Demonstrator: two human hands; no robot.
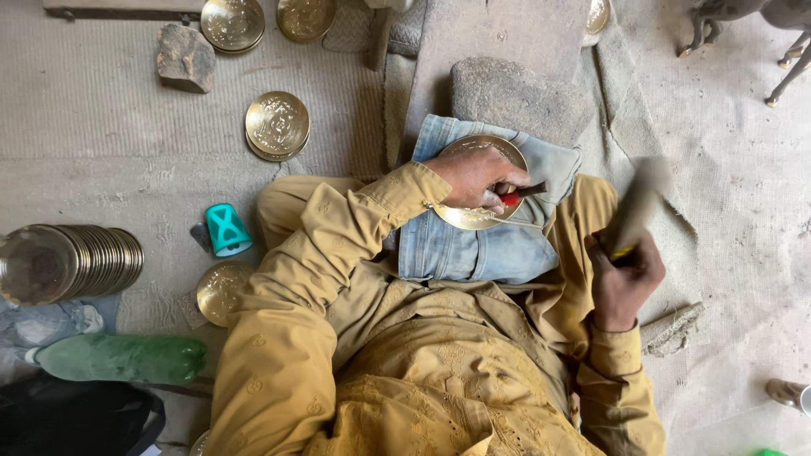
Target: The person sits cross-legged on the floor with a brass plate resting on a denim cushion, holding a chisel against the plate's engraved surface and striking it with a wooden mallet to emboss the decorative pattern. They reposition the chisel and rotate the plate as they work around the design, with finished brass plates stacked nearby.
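Head cam: left hand (pixel 473 176) clamped on red-tipped punch (pixel 517 195) over brass plate (pixel 477 218), right hand (pixel 623 274) gripping motion-blurred hammer (pixel 639 203).

A single head-worn view looks steeply down, close over the person's lap and the surrounding matted floor (pixel 101 152).

This is a floor-level metalworking workshop, where a person in mustard-yellow clothes sits on worn, dusty matting (pixel 101 169) with a brass plate (pixel 477 181) resting on a folded denim cloth (pixel 473 249) in the lap. Finished brass plates lie around: a stack on its side (pixel 76 262) at the left, engraved ones (pixel 277 125) farther off, and more (pixel 232 24) at the far edge. A rough stone block (pixel 515 97) and a lump of rock (pixel 186 57) sit on the matting nearby.
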